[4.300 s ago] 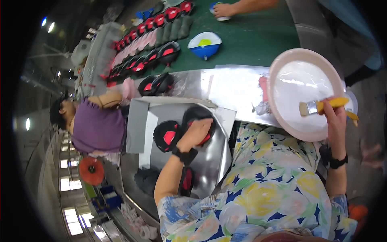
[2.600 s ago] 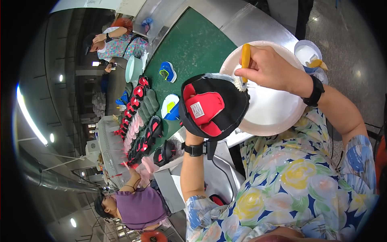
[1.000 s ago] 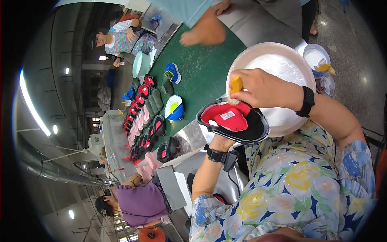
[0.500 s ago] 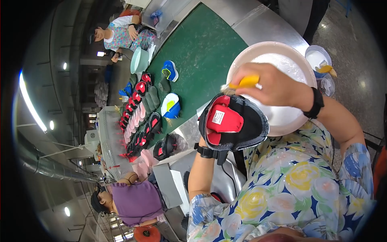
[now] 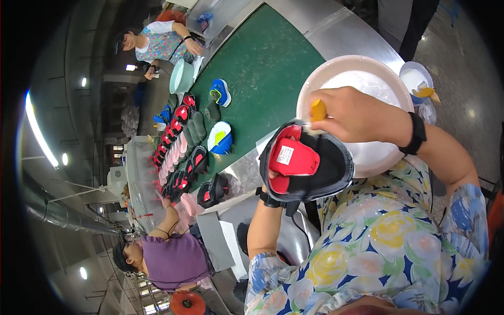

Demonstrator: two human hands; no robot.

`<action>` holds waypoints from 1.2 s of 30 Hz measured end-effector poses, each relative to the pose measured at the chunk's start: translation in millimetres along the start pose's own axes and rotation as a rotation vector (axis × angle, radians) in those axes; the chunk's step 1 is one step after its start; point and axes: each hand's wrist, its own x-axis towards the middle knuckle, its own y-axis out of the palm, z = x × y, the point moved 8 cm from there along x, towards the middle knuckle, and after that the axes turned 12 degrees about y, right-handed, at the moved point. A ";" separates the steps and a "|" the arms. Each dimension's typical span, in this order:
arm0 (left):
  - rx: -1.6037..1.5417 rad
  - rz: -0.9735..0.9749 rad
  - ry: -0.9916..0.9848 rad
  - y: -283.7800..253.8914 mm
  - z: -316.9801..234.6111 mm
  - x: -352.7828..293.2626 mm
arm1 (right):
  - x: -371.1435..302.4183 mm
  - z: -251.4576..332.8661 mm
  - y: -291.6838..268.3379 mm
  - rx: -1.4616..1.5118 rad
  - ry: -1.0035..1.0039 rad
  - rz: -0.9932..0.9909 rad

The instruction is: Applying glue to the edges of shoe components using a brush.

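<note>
My left hand [image 5: 272,175] holds up a black and red shoe upper [image 5: 311,181], its open underside facing me. That hand is mostly hidden behind the upper; only a bit of it shows at the upper's left side. In the red inside sits a white label [image 5: 285,155]. My right hand [image 5: 350,113] is closed round a brush [image 5: 318,109] with a yellow handle. The pale bristles meet the upper's far rim. Beneath my right hand stands a pinkish basin [image 5: 306,84] of white liquid.
A green belt [image 5: 262,58] carries a blue shoe [image 5: 220,92], a white-blue upper [image 5: 220,137] and rows of shoe parts [image 5: 173,136]. A purple-clad person [image 5: 176,260] reaches in at left; another person [image 5: 163,44] stands beyond. A white bucket [image 5: 416,79] holds another yellow-handled brush.
My right hand has moved the brush slightly right along the rim and turned its handle more upright. The upper has shifted slightly. The purple-clad person now reaches toward the shoe parts.
</note>
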 end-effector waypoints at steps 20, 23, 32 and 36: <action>0.762 -0.030 0.470 -23.4 -35.2 36.2 | -43.8 17.5 20.9 0.430 0.008 -0.090; 0.389 -0.199 0.293 -29.2 -19.2 41.3 | -40.3 -3.3 28.6 0.239 0.082 -0.005; 0.312 -0.356 -0.144 -143.9 76.0 18.7 | -28.5 3.6 -3.9 0.280 0.156 -0.137; 0.307 -0.375 -0.312 -192.0 95.8 19.1 | -39.3 -23.1 -5.0 0.352 0.324 -0.116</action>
